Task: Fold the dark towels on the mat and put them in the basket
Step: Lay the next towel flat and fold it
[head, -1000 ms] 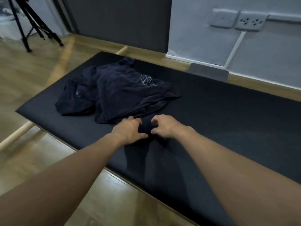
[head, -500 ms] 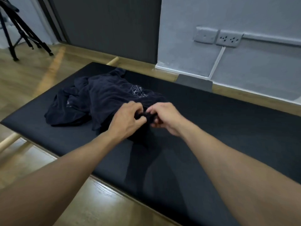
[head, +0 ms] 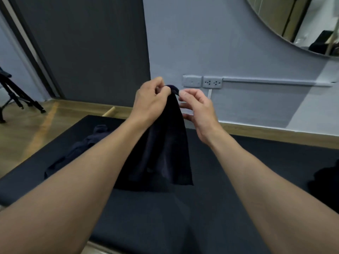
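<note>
A dark navy towel (head: 165,147) hangs in the air in front of me, its lower edge just above the black mat (head: 247,162). My left hand (head: 150,101) pinches the towel's top edge. Right beside it, my right hand (head: 197,107) pinches the same top edge with thumb and forefinger, the other fingers spread. More dark towels (head: 82,149) lie crumpled on the mat at the left, partly hidden behind my left forearm. No basket is in view.
A dark object (head: 324,184) sits on the mat at the right edge. A tripod (head: 16,99) stands on the wooden floor at far left. Wall sockets (head: 202,81) and a round mirror (head: 302,24) are on the grey wall ahead.
Both hands have lifted one towel off the pile from mat level to chest height. The camera has tilted up, so the wall and mirror now show.
</note>
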A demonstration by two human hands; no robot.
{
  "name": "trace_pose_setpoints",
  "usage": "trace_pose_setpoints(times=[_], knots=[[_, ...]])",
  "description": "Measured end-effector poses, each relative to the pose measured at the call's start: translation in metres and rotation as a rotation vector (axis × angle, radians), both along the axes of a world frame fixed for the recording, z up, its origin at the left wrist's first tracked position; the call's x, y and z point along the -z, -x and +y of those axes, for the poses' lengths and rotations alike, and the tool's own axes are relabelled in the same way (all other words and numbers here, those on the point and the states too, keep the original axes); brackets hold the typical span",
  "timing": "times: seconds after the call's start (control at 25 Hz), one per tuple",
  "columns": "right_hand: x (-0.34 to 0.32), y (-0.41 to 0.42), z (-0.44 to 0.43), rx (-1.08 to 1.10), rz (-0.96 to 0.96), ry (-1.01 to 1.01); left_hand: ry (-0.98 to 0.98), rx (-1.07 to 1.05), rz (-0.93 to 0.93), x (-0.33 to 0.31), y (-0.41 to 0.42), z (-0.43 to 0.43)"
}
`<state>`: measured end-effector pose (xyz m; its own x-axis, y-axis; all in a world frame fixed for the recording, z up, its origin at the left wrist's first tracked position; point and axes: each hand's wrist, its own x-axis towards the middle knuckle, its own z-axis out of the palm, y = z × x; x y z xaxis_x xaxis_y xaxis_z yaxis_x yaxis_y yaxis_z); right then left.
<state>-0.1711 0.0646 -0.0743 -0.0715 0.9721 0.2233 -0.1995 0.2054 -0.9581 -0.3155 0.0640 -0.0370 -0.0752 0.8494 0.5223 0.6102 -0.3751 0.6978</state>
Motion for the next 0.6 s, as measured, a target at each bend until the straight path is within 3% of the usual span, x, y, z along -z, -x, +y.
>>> trace_pose_setpoints(times=[0.16,0.24,0.32,0.44,0.6], knots=[[0.001,-0.026,-0.011,-0.267,-0.512,0.065,-0.022,0.083,-0.267,-0.042,-0.016,-0.006],[-0.002,-0.046,-0.013,-0.238,-0.701,0.152,-0.038,0.097,-0.355,-0.056,-0.024,-0.010],[-0.014,-0.078,-0.011,-0.104,-0.743,0.180,-0.034,0.117,-0.433,-0.065,-0.029,-0.008],[-0.043,-0.123,-0.017,-0.010,-0.606,0.186,0.030,0.159,-0.527,-0.078,-0.037,0.002],[-0.108,-0.157,-0.022,0.124,-0.681,0.081,0.088,0.210,-0.664,-0.115,-0.055,0.015]])
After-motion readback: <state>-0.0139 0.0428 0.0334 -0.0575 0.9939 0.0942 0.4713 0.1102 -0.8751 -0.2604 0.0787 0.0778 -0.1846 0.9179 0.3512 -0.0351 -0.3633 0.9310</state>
